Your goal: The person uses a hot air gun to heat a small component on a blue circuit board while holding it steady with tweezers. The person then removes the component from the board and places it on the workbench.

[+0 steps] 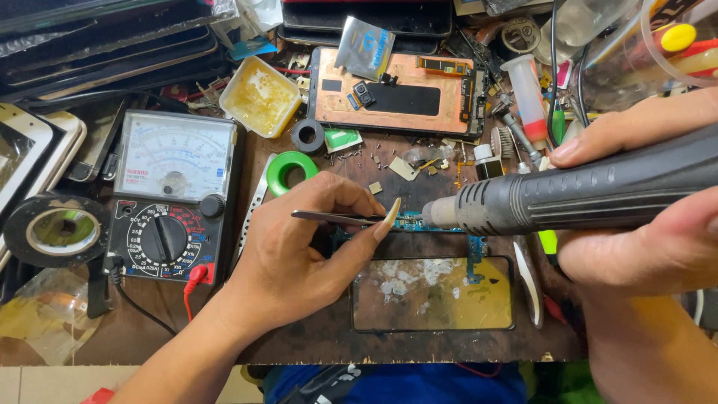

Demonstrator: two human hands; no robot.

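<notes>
1. Hot-air gun (591, 193): long axis nearly horizontal, tilted slightly up toward the right edge of the view; its metal nozzle points left, ending just beside the circuit board (441, 224) at the middle of the bench.
2. Tweezers (336, 217): thin, horizontal, tips pointing right toward the nozzle and lying over the board's left part.
3. Left hand (299, 247): palm down, forearm entering from the lower left; fingers closed on the tweezers, long thumbnail angled up toward the nozzle.
4. Right hand (658, 224): enters from the right, fingers wrapped over the ribbed grip of the gun from above and thumb beneath, clasping it firmly.
5. Circuit board: narrow, blue-green, lying left to right, partly hidden by both hands; directly below it sits a dark rectangular frame (434, 293) with a yellowish pane.
6. Surroundings: analog multimeter (173, 196) to the left, green tape roll (288, 170) just above the left hand, opened phone back (396, 93) farther up, syringe (527, 97) at upper right. Loose screws and parts crowd the space above the board; the wooden bench (299, 348) near the front edge is barer.
</notes>
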